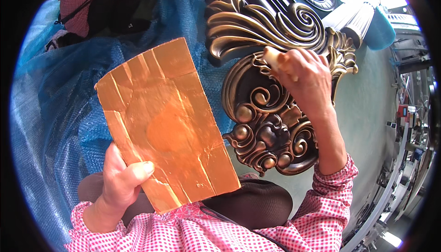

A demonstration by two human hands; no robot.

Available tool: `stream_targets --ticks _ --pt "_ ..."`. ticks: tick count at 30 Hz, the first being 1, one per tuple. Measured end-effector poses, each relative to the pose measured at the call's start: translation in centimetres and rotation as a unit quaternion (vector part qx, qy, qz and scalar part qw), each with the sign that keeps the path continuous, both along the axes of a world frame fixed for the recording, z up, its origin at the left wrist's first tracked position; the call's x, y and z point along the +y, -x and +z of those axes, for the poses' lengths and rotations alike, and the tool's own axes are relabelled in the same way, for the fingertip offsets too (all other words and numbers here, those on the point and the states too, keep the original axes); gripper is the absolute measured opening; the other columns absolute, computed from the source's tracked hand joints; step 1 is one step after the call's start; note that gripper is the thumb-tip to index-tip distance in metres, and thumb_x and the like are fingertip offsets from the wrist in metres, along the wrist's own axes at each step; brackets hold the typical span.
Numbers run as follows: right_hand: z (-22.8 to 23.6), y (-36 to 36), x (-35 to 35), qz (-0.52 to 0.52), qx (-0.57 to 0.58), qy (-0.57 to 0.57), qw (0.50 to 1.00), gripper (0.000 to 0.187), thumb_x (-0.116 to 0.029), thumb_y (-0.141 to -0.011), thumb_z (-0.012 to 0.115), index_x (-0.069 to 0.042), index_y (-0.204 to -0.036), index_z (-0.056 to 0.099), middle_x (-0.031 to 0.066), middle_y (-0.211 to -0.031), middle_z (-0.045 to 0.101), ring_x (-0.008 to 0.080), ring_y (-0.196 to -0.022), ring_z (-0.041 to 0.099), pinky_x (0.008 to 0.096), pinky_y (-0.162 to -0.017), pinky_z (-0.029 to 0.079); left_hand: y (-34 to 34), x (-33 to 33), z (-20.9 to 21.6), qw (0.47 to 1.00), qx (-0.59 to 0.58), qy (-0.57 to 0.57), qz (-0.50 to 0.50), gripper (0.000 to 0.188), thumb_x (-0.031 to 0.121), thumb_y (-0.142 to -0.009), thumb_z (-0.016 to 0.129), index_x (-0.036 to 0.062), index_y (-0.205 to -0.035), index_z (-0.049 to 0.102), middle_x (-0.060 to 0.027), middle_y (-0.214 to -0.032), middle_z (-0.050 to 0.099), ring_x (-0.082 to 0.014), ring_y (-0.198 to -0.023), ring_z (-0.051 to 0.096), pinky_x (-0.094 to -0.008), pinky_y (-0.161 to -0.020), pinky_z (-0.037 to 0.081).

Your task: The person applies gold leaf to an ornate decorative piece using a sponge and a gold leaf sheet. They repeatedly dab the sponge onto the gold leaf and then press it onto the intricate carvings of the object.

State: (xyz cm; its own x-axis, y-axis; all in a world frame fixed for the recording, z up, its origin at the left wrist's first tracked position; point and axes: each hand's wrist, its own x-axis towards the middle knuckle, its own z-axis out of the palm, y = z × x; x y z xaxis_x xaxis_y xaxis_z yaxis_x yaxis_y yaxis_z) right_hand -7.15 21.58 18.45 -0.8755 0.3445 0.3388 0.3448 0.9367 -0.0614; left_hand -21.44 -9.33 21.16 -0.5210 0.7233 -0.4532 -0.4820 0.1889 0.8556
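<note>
My left hand (pixel 120 178) grips the lower left edge of a flat, creased piece of cardboard (pixel 170 123), its thumb on top. The cardboard is coated in shiny gold-orange, with a smoother, brighter patch at its middle. To the right, my right hand (pixel 305 82) is closed around a small pale sponge-like pad (pixel 274 59), partly hidden by the fingers. That pad is at the upper edge of a dark carved ornament (pixel 268 135) with scrolls, leaves and round knobs. Gold colour shows along its raised parts. Whether the pad touches the carving is hard to tell.
Blue bubble wrap (pixel 50 128) spreads over the left side. A larger scrolled carving (pixel 257 27) adjoins the ornament at the top. Another person in a checked sleeve (pixel 76 11) sits at the upper left. Metal racks and clutter (pixel 406 132) line the right rim beyond the greenish floor (pixel 363 109).
</note>
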Motion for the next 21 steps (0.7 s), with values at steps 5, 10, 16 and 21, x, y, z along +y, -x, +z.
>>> stream_targets --ticks 5,10,16,21 --pt "-1.0 1.5 -1.6 0.043 0.008 -0.007 0.999 0.021 -0.018 -0.07 0.071 -0.012 -0.085 0.057 0.0023 -0.081 0.06 0.0218 -0.082 0.06 0.0374 -0.076 0.043 -0.2 0.5 0.4 1.0 -0.013 0.006 -0.001 0.066 0.012 -0.07 0.053 -0.0064 -0.131 0.034 -0.0177 -0.12 0.054 -0.0268 -0.109 0.058 -0.0383 -0.093 0.048" --pt "-0.3 0.3 -0.2 -0.005 0.01 -0.026 1.0 0.023 -0.02 -0.072 0.072 -0.009 -0.086 0.058 0.0054 -0.085 0.061 0.0245 -0.086 0.06 0.0388 -0.079 0.043 -0.1 0.4 0.6 1.0 -0.023 -0.003 0.007 0.066 0.011 -0.07 0.052 -0.0064 -0.131 0.034 -0.0186 -0.12 0.053 -0.0275 -0.109 0.058 -0.0391 -0.094 0.048" --pt "0.0 0.0 0.4 -0.006 0.007 -0.021 1.0 0.026 -0.018 -0.073 0.072 -0.006 -0.092 0.059 0.009 -0.091 0.063 0.0281 -0.087 0.06 0.0392 -0.079 0.044 -0.1 0.5 0.5 0.999 -0.031 -0.015 0.002 0.067 0.011 -0.07 0.053 -0.0065 -0.131 0.034 -0.0187 -0.12 0.054 -0.0274 -0.108 0.058 -0.0392 -0.093 0.049" --pt "-0.2 2.4 -1.1 0.081 0.04 0.06 0.994 0.022 -0.014 -0.072 0.072 -0.006 -0.088 0.058 0.0093 -0.09 0.061 0.0285 -0.088 0.059 0.0387 -0.08 0.044 -0.1 0.6 0.4 0.999 -0.045 -0.011 0.002 0.064 0.009 -0.07 0.053 -0.0068 -0.13 0.035 -0.018 -0.119 0.054 -0.0261 -0.108 0.058 -0.0383 -0.093 0.048"
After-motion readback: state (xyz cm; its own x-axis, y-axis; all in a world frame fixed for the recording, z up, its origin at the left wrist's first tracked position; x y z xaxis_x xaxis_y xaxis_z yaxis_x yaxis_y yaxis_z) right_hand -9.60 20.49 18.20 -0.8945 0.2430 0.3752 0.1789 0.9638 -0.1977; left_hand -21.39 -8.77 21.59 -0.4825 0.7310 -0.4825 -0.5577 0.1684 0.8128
